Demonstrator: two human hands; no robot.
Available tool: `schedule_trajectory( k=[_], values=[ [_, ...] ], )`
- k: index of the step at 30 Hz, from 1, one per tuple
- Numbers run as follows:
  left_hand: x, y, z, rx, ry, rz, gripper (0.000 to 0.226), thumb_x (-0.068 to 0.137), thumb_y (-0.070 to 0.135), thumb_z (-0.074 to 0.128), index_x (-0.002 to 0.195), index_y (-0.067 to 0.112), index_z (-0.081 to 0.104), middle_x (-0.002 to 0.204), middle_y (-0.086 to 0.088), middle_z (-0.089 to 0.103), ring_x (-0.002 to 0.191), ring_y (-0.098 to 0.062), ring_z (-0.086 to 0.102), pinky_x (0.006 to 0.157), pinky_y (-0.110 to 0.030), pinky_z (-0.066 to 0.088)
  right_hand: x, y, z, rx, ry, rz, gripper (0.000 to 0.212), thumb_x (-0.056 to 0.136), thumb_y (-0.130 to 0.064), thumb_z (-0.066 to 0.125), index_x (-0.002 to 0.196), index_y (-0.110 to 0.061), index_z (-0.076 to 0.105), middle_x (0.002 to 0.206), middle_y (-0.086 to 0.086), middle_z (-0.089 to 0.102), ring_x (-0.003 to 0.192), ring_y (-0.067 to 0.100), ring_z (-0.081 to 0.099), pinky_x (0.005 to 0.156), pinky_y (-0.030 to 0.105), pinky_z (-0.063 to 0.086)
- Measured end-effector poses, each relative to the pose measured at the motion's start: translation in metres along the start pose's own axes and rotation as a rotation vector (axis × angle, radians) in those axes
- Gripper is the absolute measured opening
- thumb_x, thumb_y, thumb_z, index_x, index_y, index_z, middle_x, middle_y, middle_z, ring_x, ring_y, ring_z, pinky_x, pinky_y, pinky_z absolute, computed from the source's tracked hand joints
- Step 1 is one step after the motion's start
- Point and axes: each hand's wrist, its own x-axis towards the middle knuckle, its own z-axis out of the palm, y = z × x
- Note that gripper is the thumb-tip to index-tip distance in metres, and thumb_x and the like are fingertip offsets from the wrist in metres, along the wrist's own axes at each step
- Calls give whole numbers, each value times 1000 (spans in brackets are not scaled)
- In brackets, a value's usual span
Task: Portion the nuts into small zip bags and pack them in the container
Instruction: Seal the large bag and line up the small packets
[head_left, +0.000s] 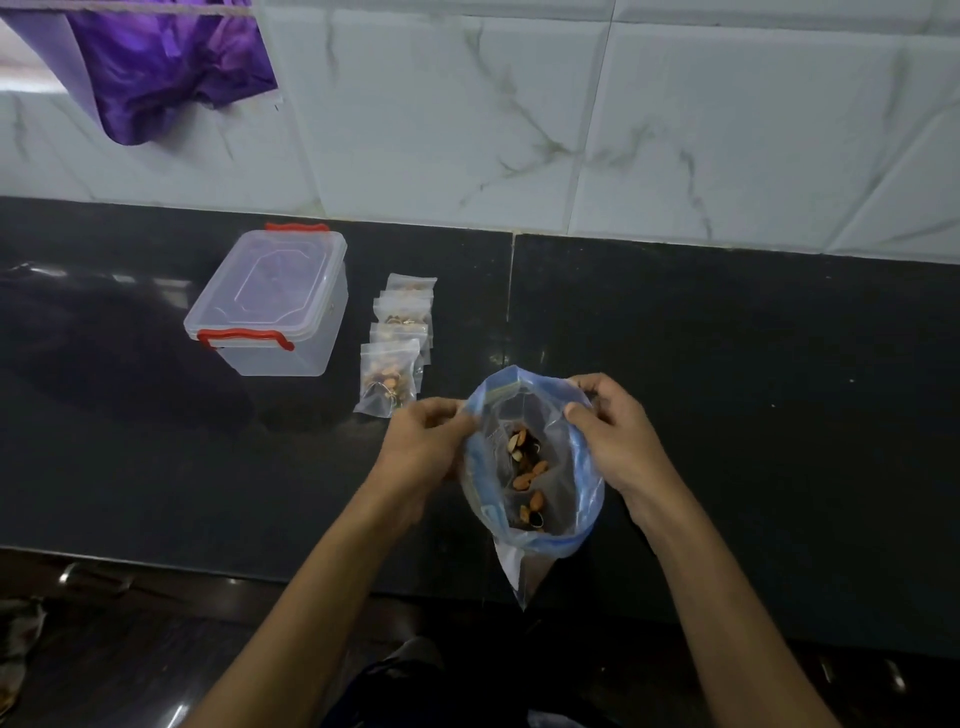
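A large clear zip bag (584, 499) with a blue rim hangs open above the counter's front edge, and mixed nuts (527, 475) lie at its bottom. My left hand (426, 441) pinches the bag's left rim. My right hand (613, 431) grips the right rim, thumb inside the opening. Several small filled zip bags (397, 338) lie in an overlapping row on the counter, left of and behind the big bag. A clear plastic container (270, 304) with red latches stands to their left, its lid on.
The black stone counter (727, 389) runs across the view, backed by a white marbled tile wall (623, 130). A purple cloth (166, 67) hangs at the upper left. Below the counter's front edge is dark flooring.
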Motion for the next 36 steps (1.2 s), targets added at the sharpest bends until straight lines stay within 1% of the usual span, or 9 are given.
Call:
schedule_trajectory(
  k=[3, 9, 13, 18, 21, 25, 28, 32, 36],
  values=[
    [2, -2, -3, 225, 76, 212, 8, 92, 14, 53, 99, 18, 56, 93, -3, 60, 81, -11, 62, 62, -24, 50, 2, -2, 0, -19, -41, -7, 22, 92, -7, 51, 100, -25, 60, 104, 1, 62, 88, 9, 63, 67, 20, 52],
    [16, 9, -7, -113, -308, -231, 47, 85, 48, 52, 112, 11, 62, 103, -12, 64, 93, -25, 62, 81, -38, 52, 11, -15, 1, 140, -154, 172, 29, 92, -38, 52, 101, -17, 70, 100, 5, 72, 95, 19, 67, 90, 38, 50],
    [22, 10, -7, -287, -325, -283, 31, 82, 21, 61, 111, 9, 61, 104, -13, 63, 90, -25, 61, 77, -41, 53, 17, -20, 4, 229, -141, 232, 17, 89, -14, 59, 104, -13, 67, 106, 10, 68, 99, 23, 65, 90, 40, 52],
    [24, 17, -5, -17, -111, -51, 9, 87, 6, 57, 90, 13, 61, 94, -8, 64, 83, -20, 62, 68, -34, 55, 21, -21, 6, 218, -181, 224, 24, 91, -10, 56, 113, -13, 64, 108, 10, 68, 101, 23, 65, 90, 40, 53],
    [25, 24, -7, 103, -134, 0, 14, 87, 21, 61, 100, 17, 61, 104, -8, 63, 94, -23, 62, 79, -38, 53, 23, -25, 7, 212, -210, 179, 21, 88, -24, 61, 106, -14, 66, 105, 9, 69, 99, 21, 66, 90, 37, 52],
    [33, 30, -10, 186, -182, 70, 24, 83, 35, 65, 92, 13, 62, 91, -6, 65, 80, -18, 61, 68, -28, 51, 26, -32, 7, 68, -202, 41, 10, 86, -10, 62, 92, -18, 66, 88, 4, 65, 85, 16, 64, 77, 31, 54],
    [40, 28, -8, 467, -69, 354, 11, 86, 27, 64, 81, 18, 57, 74, 2, 58, 64, -4, 54, 56, -13, 46, 29, -34, 8, -109, -127, -52, 15, 82, -8, 66, 83, -23, 65, 69, -3, 56, 68, 10, 57, 65, 27, 51],
    [36, 24, 1, 875, 227, 717, 12, 95, 28, 50, 89, 18, 50, 83, 3, 53, 72, -9, 52, 66, -25, 47, 29, -35, 10, -216, -101, -164, 19, 81, -16, 69, 90, -30, 60, 78, -2, 56, 75, 13, 57, 74, 33, 53],
    [33, 31, 3, 869, 90, 709, 13, 95, 32, 50, 94, 19, 47, 84, 4, 53, 73, -11, 53, 66, -24, 46, 28, -41, 7, -324, -189, -147, 26, 77, -22, 74, 93, -31, 56, 88, 0, 58, 79, 10, 57, 68, 23, 48]
  ],
)
